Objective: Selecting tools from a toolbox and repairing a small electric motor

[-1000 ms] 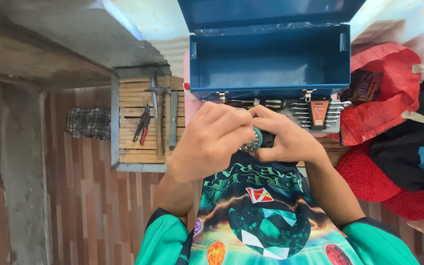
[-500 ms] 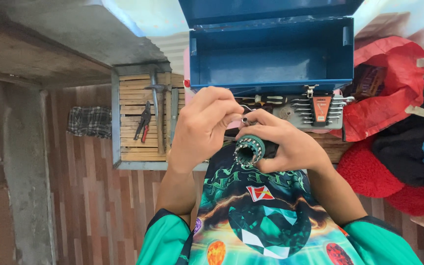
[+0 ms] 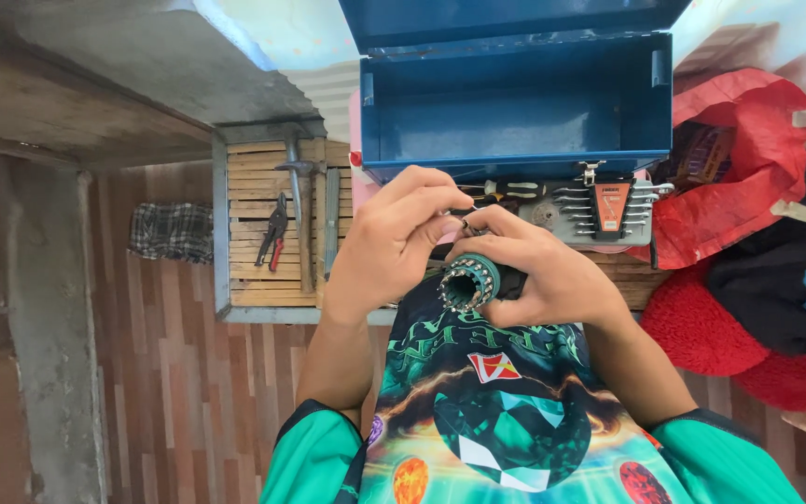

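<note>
Reddish wood-plank floor [image 3: 170, 373], a grey concrete wall [image 3: 39, 308], and bright daylight on a slatted wooden crate [image 3: 258, 271].

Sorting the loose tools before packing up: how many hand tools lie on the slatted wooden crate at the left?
3: red-handled pliers at the crate's left side, a hammer lying lengthwise in the middle, and a long flat bar-like tool beside it on the right. The left hand may hide more at the crate's edge.

The person wore a bright green shirt [image 3: 492, 420] with short sleeves. A big dark green gem shape was printed in the middle of it. Above the gem sat a small red and white patch. Orange and red ovals showed low on the front. Both hands, the left hand [image 3: 394, 243] and the right hand [image 3: 543, 271], were bare.
</note>
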